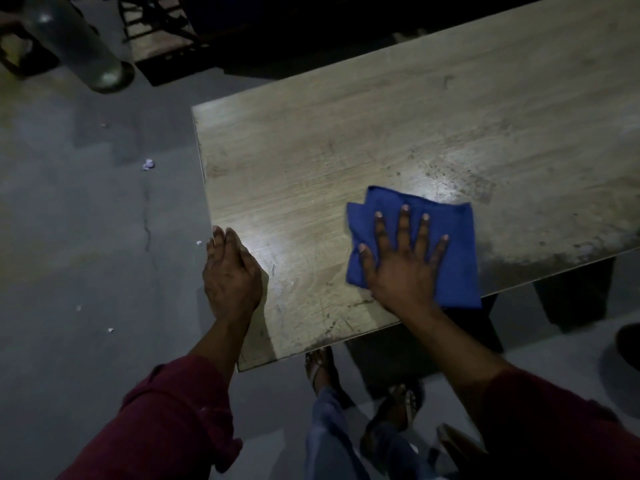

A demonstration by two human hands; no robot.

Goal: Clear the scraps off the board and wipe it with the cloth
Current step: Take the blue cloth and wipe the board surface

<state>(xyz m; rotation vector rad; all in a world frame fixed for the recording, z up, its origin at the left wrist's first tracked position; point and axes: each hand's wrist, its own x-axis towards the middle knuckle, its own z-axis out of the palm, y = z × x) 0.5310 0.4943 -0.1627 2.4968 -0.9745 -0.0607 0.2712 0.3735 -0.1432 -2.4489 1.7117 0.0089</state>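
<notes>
A large pale wood-grain board (398, 133) lies flat and fills the upper right of the view. A folded blue cloth (460, 237) rests on its near edge. My right hand (405, 261) presses flat on the cloth with fingers spread and straight. My left hand (230, 271) rests on the board's left edge, fingers bent down over the side. Dark smudges and dust show on the board to the right of the cloth. No scraps are visible on the board's surface.
Small paper scraps (149, 164) lie scattered on the grey floor (69, 220) left of the board. A metal cylinder (79, 39) stands at the top left. Dark supports (571, 292) sit under the board. My sandalled feet (322, 368) stand below its near edge.
</notes>
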